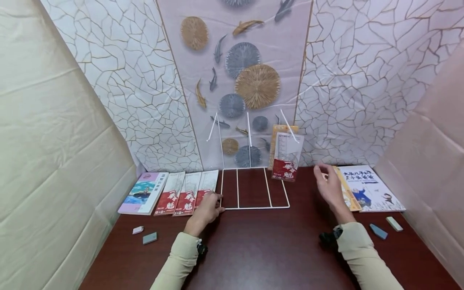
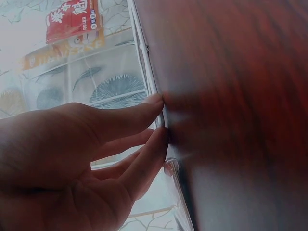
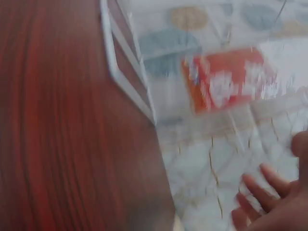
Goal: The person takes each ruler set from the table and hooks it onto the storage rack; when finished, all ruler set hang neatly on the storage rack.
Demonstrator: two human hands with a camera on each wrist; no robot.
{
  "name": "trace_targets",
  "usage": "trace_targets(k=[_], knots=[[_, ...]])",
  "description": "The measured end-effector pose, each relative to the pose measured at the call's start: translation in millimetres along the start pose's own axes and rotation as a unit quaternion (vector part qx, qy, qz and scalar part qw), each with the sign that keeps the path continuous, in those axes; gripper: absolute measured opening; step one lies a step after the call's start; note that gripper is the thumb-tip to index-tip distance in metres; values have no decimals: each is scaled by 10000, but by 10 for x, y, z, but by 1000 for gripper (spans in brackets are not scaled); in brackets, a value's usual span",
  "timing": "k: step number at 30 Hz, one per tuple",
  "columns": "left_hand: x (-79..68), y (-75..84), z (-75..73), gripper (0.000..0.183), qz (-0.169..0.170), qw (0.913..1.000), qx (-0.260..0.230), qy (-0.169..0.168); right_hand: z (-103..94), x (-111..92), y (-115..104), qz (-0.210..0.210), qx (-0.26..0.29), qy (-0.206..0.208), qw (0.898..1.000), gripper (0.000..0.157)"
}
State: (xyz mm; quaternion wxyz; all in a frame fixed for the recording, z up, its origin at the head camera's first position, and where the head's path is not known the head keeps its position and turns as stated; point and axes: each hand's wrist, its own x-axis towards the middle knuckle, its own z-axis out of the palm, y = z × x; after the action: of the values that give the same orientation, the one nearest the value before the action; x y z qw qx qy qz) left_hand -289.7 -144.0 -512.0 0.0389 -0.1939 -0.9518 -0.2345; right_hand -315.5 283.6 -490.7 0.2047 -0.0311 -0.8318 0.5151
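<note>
A white wire book rack [image 1: 253, 208] stands against the back wall, with upright dividers. My left hand [image 1: 207, 210] pinches its front left corner; the left wrist view has thumb and fingertips [image 2: 155, 99] on either side of the wire. In the rack's right section lean a red-and-white ruler packet [image 1: 286, 155] and, behind it, an orange book [image 1: 275, 128]. My right hand [image 1: 329, 186] is raised beside the books on the right, fingers loosely bent with nothing held. The right wrist view is blurred and shows those fingers [image 3: 260, 192] spread apart.
Left of the rack lie several red-and-white packets [image 1: 169, 193] and a pink-edged book [image 1: 143, 193]. On the right lie a yellow book [image 1: 349, 193] and a white picture book [image 1: 369, 187]. Small eraser-like blocks [image 1: 150, 238] sit near both sides, including a blue-grey one [image 1: 378, 231].
</note>
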Motion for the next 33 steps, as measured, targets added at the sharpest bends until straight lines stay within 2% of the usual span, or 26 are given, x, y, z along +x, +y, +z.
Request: trace_targets(k=[3, 7, 11, 14, 18, 24, 29, 33], knots=[[5, 5, 17, 43, 7, 10000, -4, 28, -195, 3, 150, 110, -808, 136, 9966, 54], [-7, 6, 31, 43, -51, 10000, -59, -51, -390, -5, 320, 535, -1715, -290, 9833, 64], [-22, -10, 27, 43, -30, 10000, -70, -18, -466, 0, 446, 666, -2392, -694, 9662, 74], [-30, -23, 14, 44, -33, 10000, -45, 17, -482, 1, 502, 755, -2722, -725, 9565, 78], [-32, -28, 2, 44, -130, 9999, -27, -2, -492, -5, 541, 1035, -2898, -763, 9484, 82], [-17, -11, 7, 44, -177, 9998, -24, -60, -507, -16, 540, 1069, -2991, -827, 9446, 82], [-7, 6, 13, 44, -83, 10000, 30, -20, -512, -17, 540, 975, -3005, -858, 9449, 82], [3, 13, 31, 44, -31, 10000, 71, -1, -475, -41, 533, 689, -2953, -864, 9490, 80]])
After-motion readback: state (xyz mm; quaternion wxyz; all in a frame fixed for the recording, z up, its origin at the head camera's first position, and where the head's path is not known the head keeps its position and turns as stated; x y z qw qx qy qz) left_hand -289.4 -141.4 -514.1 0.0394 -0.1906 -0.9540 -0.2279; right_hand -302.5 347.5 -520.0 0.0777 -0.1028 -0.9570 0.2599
